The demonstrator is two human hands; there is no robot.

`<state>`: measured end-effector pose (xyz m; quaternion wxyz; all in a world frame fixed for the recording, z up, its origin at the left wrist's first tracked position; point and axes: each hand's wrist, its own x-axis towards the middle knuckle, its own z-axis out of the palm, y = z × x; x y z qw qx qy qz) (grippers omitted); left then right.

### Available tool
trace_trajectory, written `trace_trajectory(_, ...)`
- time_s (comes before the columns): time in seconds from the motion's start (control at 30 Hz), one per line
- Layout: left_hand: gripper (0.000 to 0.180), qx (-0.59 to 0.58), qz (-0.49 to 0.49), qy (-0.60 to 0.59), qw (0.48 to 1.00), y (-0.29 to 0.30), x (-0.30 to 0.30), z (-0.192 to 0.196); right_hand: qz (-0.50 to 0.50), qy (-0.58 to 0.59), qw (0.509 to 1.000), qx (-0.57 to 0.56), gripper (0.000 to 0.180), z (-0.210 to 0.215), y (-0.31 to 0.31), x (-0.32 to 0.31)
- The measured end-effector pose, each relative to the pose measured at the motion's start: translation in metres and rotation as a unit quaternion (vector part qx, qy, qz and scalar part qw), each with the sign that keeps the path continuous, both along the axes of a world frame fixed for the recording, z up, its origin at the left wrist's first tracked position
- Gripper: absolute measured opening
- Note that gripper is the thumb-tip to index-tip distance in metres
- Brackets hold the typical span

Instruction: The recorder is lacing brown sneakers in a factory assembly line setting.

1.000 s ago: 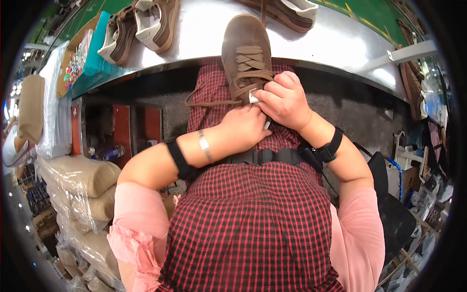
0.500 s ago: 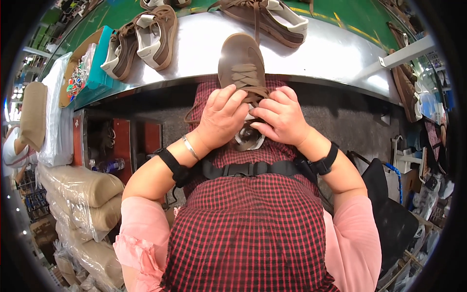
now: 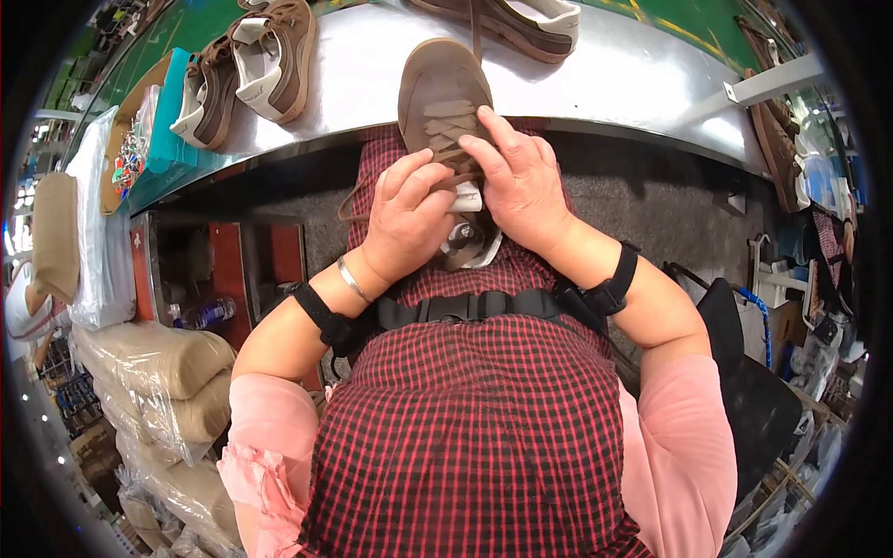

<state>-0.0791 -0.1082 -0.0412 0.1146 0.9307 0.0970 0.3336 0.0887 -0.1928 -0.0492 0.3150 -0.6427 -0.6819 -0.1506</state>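
A brown suede shoe [image 3: 437, 88] with tan laces rests toe-out against the table edge, its heel toward my chest. My left hand [image 3: 406, 223] grips its left side, fingers curled onto the laces near the tongue. On the other side my right hand [image 3: 521, 186] holds the shoe, fingers stretched over the lacing. A loose brown lace end hangs down to the left of my left hand. The heel opening is mostly hidden by both hands.
The silver table [image 3: 642, 74] carries a pair of brown shoes [image 3: 246, 65] at the left and another shoe [image 3: 512, 19] at the far edge. A teal box [image 3: 172, 112] sits at the left. Wrapped beige rolls [image 3: 158, 372] are stacked lower left; a black chair [image 3: 753, 391] stands at right.
The shoe has stayed against the table edge while both hands shifted from its tongue area to grip its sides over the laces. The view has tilted slightly downward.
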Motion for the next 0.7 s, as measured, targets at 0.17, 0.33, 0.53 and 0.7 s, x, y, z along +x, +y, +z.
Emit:
trace_trajectory(0.17,0.026,-0.03,-0.01,-0.025,0.999,0.003,-0.012,-0.005,0.014,-0.001,0.999,-0.039,0.064,-0.012,-0.007,-0.001)
trace_trajectory(0.33,0.024,-0.02,0.002,-0.005,1.0,-0.001,-0.003,0.0,0.023,0.071,0.995,-0.072,0.069,0.001,-0.007,-0.013)
trace_trajectory(0.53,0.052,-0.212,-0.008,-0.054,0.976,-0.001,-0.013,0.012,0.057,0.007,0.998,-0.009,0.065,0.018,-0.017,-0.002)
trace_trajectory(0.7,0.056,-0.201,0.08,-0.024,0.976,0.005,0.004,0.001,0.113,0.039,0.993,0.009,0.031,0.02,-0.003,-0.001)
